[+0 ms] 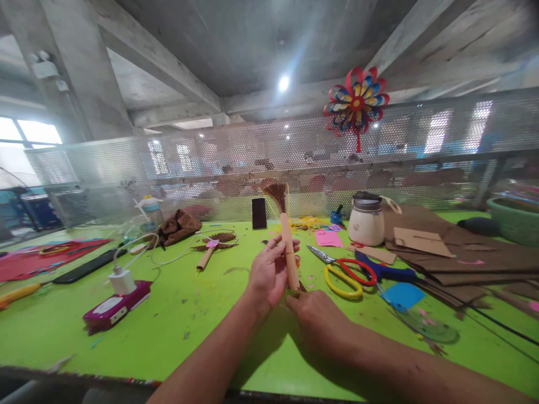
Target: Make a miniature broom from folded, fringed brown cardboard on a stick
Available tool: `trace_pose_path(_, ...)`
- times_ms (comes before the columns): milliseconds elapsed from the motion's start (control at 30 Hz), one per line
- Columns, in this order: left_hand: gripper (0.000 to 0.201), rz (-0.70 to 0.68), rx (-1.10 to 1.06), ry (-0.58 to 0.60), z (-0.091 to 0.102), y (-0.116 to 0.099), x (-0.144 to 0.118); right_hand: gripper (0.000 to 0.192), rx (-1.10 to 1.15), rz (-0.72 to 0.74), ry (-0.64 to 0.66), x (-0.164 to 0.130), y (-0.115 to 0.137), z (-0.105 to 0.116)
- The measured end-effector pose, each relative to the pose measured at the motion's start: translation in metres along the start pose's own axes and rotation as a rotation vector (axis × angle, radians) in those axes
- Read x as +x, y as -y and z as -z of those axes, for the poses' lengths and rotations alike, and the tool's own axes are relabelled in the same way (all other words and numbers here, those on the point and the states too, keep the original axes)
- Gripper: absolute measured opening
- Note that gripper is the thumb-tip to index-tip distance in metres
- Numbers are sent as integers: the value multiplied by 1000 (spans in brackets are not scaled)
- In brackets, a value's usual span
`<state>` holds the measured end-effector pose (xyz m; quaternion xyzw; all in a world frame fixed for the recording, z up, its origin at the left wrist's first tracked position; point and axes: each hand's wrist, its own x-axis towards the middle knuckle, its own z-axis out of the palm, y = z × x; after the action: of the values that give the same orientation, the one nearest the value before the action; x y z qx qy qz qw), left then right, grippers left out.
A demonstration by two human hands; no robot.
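I held a rolled tan paper stick with a brown fringed top (pixel 288 241) upright over the lime-green table (pixel 177 314), near its middle. My left hand (pixel 269 272) was closed around the stick's middle, fingers curled across it. My right hand (pixel 314 314) pinched the stick's lower end, just under the left. Just right of the stick lay yellow-and-red-handled scissors (pixel 343 272), with a blue-handled tool (pixel 385 272) beside them and a blue paper scrap (pixel 402 294) nearer me. A cream jar with a dark lid (pixel 366 220) stood behind them, next to brown cardboard sheets (pixel 446 252). To my left sat a magenta power bank (pixel 115 306) with a white plug (pixel 122 279), and a second fringed paper stick (pixel 210 247) lay flat beyond it.
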<state>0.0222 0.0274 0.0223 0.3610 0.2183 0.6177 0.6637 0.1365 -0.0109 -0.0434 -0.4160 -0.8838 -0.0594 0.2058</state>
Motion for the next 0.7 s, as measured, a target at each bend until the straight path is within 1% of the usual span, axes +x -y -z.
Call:
trace_pose_path(167, 23, 7, 34, 48, 2, 0, -1, 15, 5, 21, -51, 0, -2, -5)
trace_pose_path(233, 23, -4, 37, 56, 3, -1, 1, 13, 41, 7, -32, -1, -2, -4)
trace_pose_path(367, 21, -12, 39, 29, 5, -5, 3, 15, 195, 17, 69, -1, -3, 5)
trace_pose_path(467, 17, -1, 37, 11, 5, -8, 3, 21, 263, 37, 75, 0, -4, 15)
trace_pose_path(533, 15, 0, 28, 17, 5, -10, 4, 26, 287, 71, 53, 0, -4, 21)
trace_pose_path(600, 14, -5, 20, 25, 6, -13, 5, 33, 330, 87, -43, 0, -4, 28)
trace_pose_path(633, 13, -8, 20, 27, 6, -13, 5, 38, 360, 71, -127, 0, -5, 33)
trace_pose_path(700, 13, -17, 36, 41, 7, -14, 6, 42, 427, -6, -361, 0, -7, 43)
